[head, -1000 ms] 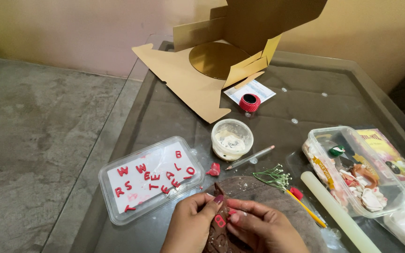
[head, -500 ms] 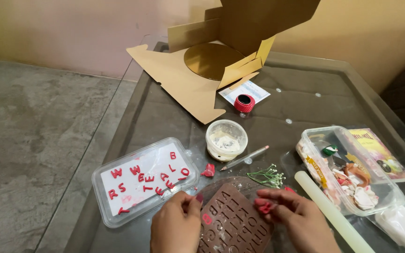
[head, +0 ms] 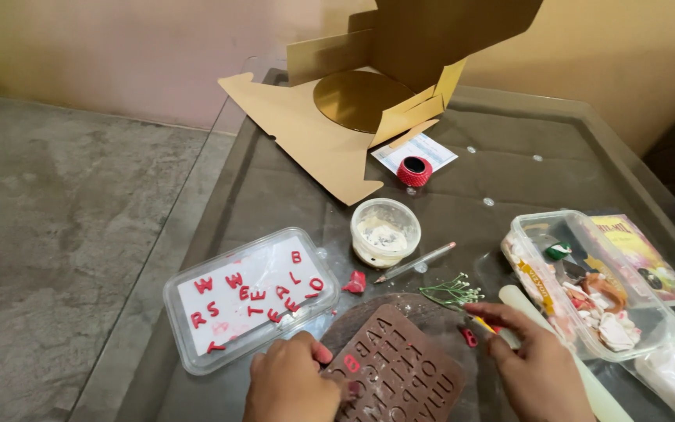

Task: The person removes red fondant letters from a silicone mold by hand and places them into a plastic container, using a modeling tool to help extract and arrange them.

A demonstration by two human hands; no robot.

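Down at the near edge of the glass-topped table, the left hand presses on the brown silicone letter mould, fingers curled over its left edge. The right hand, fingers loosely spread, reaches beside a small red fondant piece, pinching nothing visible. Best to keep the mould flat and steady while lifting letters gently toward the clear plastic tray of red letters.

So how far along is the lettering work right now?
Done: about a dozen red letters lie in the clear tray. In hand: the left hand steadies the brown letter mould, with one red piece in a cavity; the right hand rests by a red bit. Left: most cavities sit empty, and a red lump lies unused.
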